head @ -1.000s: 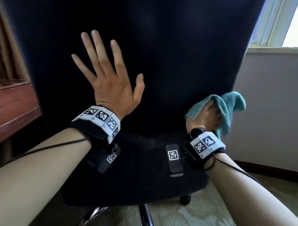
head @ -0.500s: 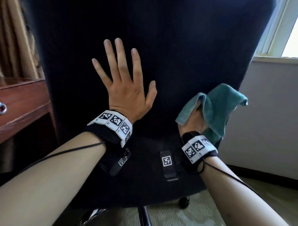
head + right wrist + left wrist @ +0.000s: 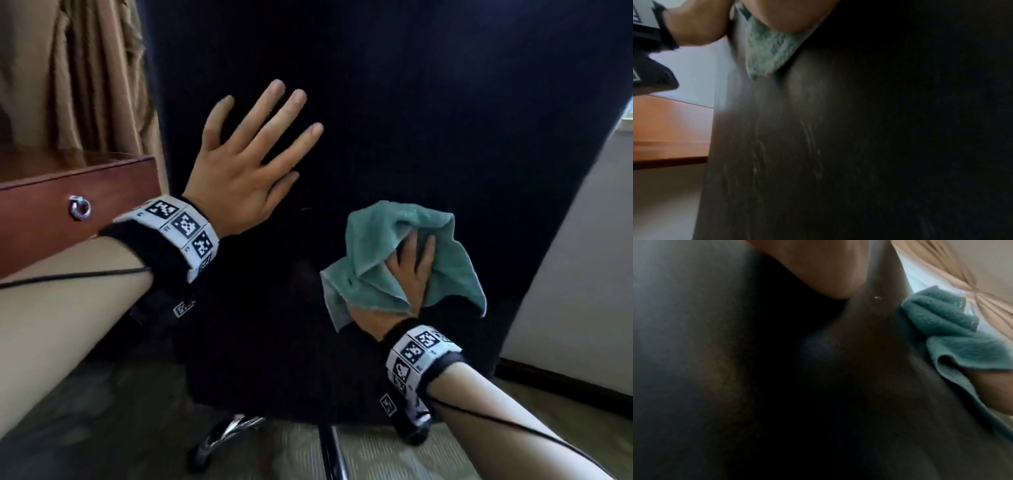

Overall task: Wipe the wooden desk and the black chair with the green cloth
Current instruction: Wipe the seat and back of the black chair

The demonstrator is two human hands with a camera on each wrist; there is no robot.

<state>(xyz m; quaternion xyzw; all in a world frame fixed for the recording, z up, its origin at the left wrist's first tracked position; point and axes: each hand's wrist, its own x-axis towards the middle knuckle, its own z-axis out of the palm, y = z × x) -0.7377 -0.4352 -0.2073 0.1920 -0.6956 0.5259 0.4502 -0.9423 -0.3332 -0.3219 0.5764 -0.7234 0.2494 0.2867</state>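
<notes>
Against the backrest of the black chair (image 3: 394, 113), head view: left hand (image 3: 239, 174) laid flat, fingers spread and straight, holding nothing. Right hand (image 3: 411, 274) lower and to the right, pressing the green cloth (image 3: 373, 274) onto the backrest; cloth bunched and draped over the hand, fingers partly hidden in its folds, so whether they curl round it or only press cannot be told from here. Both wrists carry bands with black-and-white markers. Wooden desk (image 3: 113, 185) at left, beside the chair's edge, a metal ring pull (image 3: 79, 207) on its front. Tan curtain (image 3: 85, 75) behind the desk. Chair base and castor over carpet at bottom; pale wall at right.

Left wrist view: mostly dark chair (image 3: 777, 386) surface, blurred. Heel of the left hand (image 3: 828, 269) at top, against the chair. Cloth (image 3: 953, 337) at right edge, touching the chair, with a patch of the right hand (image 3: 995, 394) under its fold. Curtain (image 3: 962, 264) at upper right.

Right wrist view: dark chair (image 3: 859, 146) fills most of the frame, faint streaks on it. Right hand (image 3: 785, 14) at top with cloth (image 3: 768, 53) squeezed between it and the chair. Left hand (image 3: 696, 27) and its band at upper left. Desk (image 3: 670, 126) at left, orange-brown.
</notes>
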